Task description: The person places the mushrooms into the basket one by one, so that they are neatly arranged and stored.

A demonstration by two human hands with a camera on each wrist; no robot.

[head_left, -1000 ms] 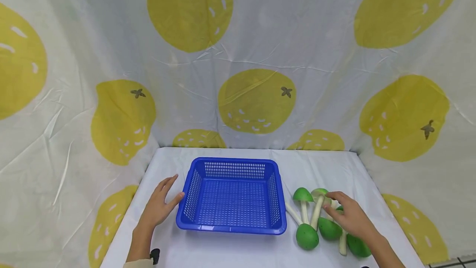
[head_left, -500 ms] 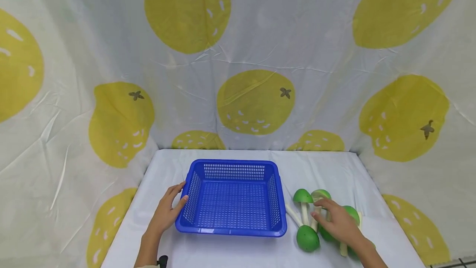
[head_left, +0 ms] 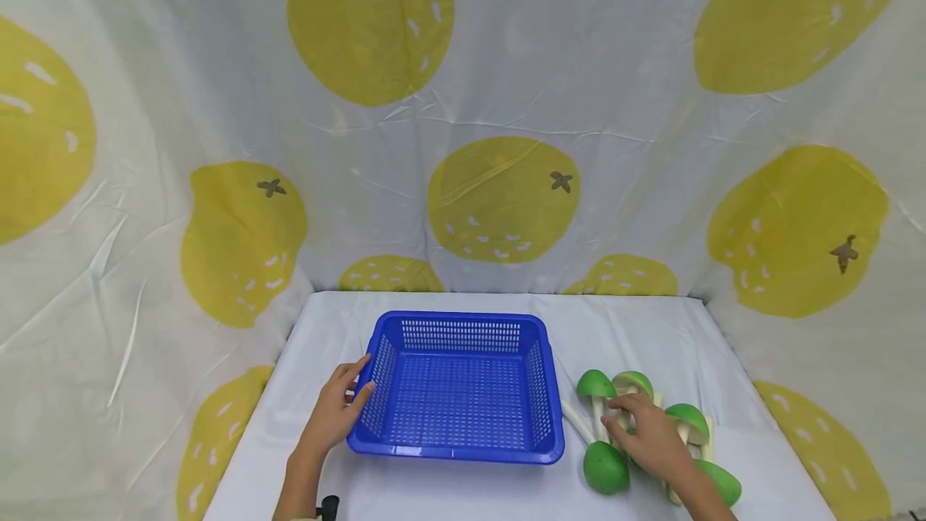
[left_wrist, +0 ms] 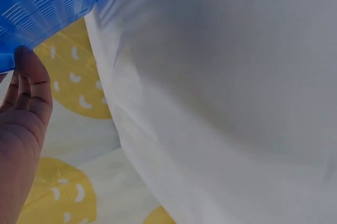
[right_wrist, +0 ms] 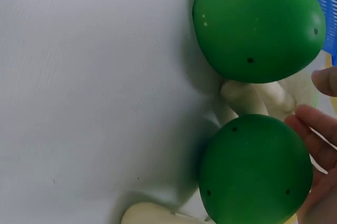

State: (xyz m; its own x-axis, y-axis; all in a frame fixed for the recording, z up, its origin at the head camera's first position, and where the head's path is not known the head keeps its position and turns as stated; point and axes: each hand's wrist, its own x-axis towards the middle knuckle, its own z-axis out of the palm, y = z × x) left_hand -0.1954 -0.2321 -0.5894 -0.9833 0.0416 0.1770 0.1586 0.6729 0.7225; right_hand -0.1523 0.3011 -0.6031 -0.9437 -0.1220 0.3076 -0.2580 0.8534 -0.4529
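A blue plastic mesh basket [head_left: 456, 400] stands on the white-covered table. At its left side, my left hand [head_left: 334, 415] holds the rim, thumb on top and fingers along the outside; in the left wrist view the fingertips [left_wrist: 26, 58] meet the rim. To the basket's right lies a cluster of mushrooms with green caps [head_left: 606, 467] and pale stems [head_left: 577, 422]. Over its middle hovers my right hand [head_left: 651, 439], covering some of them. In the right wrist view, thumb and fingers [right_wrist: 318, 124] are apart beside two green caps [right_wrist: 258, 23], near a stem [right_wrist: 276, 97].
White cloth [head_left: 427, 493] covers the table. Hanging fabric with yellow fruit prints [head_left: 506, 199] encloses the back and both sides. Another mushroom [head_left: 689, 418] lies right of my right hand, close to the right side of the table.
My left hand has moved right, from beside the basket onto its left rim. My right hand has shifted left over the mushrooms, uncovering those on the right.
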